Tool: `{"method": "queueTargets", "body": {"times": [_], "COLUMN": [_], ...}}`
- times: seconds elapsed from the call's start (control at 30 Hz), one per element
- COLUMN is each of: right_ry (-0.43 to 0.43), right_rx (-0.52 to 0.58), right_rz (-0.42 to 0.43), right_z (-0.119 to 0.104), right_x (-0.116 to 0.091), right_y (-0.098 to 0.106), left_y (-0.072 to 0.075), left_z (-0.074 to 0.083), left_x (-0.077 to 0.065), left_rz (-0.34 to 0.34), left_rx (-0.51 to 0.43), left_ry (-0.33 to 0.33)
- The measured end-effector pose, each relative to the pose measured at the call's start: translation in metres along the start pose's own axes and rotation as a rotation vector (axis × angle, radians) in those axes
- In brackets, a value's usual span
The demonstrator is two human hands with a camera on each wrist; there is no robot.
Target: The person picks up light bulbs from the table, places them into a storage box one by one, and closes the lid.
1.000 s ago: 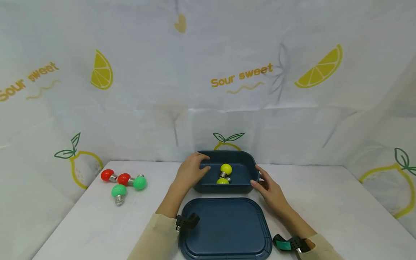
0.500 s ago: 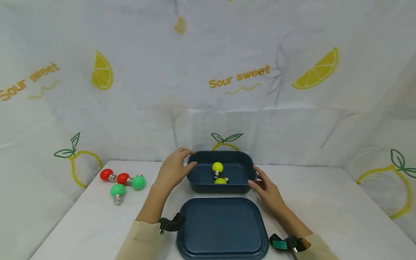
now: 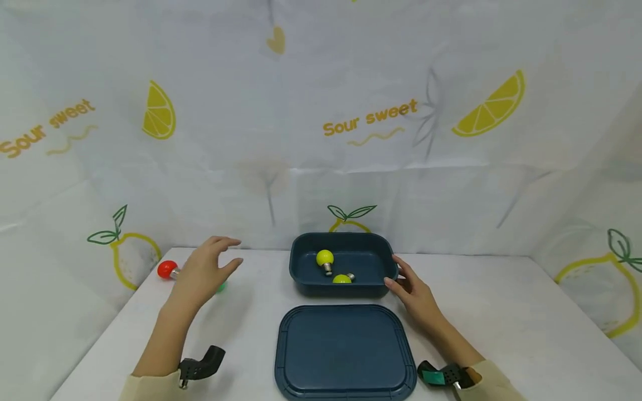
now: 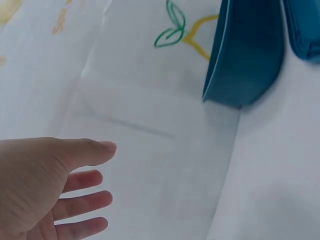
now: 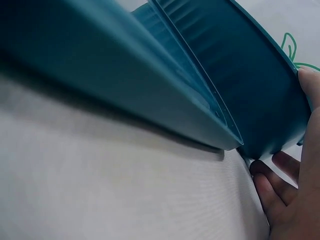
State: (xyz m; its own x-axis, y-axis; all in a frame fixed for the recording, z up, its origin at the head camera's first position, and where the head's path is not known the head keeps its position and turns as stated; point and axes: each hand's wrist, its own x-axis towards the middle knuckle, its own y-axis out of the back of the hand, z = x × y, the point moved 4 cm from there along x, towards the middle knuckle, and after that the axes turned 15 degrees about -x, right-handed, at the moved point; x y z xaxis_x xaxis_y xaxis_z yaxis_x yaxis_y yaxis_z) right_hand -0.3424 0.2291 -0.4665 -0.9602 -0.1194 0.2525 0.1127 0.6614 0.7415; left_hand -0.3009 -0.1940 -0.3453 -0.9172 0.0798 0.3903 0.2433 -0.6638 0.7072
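My left hand (image 3: 203, 273) hovers at the left of the table with fingers spread and nothing held, also bare of objects in the left wrist view. Beneath it lie light bulbs, mostly hidden: a red bulb (image 3: 166, 269) shows to its left and the edge of a green bulb (image 3: 222, 287) to its right. A dark blue box (image 3: 321, 289) stands at the back centre. Inside it are a yellow bulb (image 3: 325, 257) and a second yellow bulb (image 3: 342, 278), partly behind the front wall. My right hand (image 3: 417, 295) grips the box's right end, thumb at the front corner.
A dark blue lid (image 3: 346, 351) lies flat in front of the box. White cloth with lemon prints (image 3: 241, 139) hangs directly behind the table (image 3: 481, 312). A black wrist strap (image 3: 200, 365) sits on the left forearm.
My left hand has moved left from the box to above the loose bulbs. The upper yellow bulb has rolled left inside the box. The right hand stays at the box's end.
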Motion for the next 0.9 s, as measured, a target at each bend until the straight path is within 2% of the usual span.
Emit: {"method": "queueTargets", "body": {"times": [0.13,0.3,0.7,0.8,0.9], "right_ry": [-0.003,-0.020,0.010,0.004,-0.005], "right_rx": [-0.002,-0.011,-0.004,-0.007,-0.016], "right_rz": [-0.003,-0.005,0.003,0.007,0.009], "right_z": [0.000,0.001,-0.001,0.000,0.003], "right_x": [0.001,0.000,0.000,0.000,-0.001], "right_y": [-0.002,-0.002,0.000,0.000,-0.001], "left_y": [0.020,0.029,0.011,0.004,-0.002], "left_z": [-0.017,-0.036,-0.073,-0.080,-0.085], "left_x": [-0.008,-0.009,-0.008,-0.007,-0.006], "left_rz": [0.009,-0.020,-0.178,-0.216,-0.241], "left_rx": [-0.011,-0.041,-0.043,-0.032,0.001], "left_ry": [0.026,0.022,0.130,0.135,0.110]}}
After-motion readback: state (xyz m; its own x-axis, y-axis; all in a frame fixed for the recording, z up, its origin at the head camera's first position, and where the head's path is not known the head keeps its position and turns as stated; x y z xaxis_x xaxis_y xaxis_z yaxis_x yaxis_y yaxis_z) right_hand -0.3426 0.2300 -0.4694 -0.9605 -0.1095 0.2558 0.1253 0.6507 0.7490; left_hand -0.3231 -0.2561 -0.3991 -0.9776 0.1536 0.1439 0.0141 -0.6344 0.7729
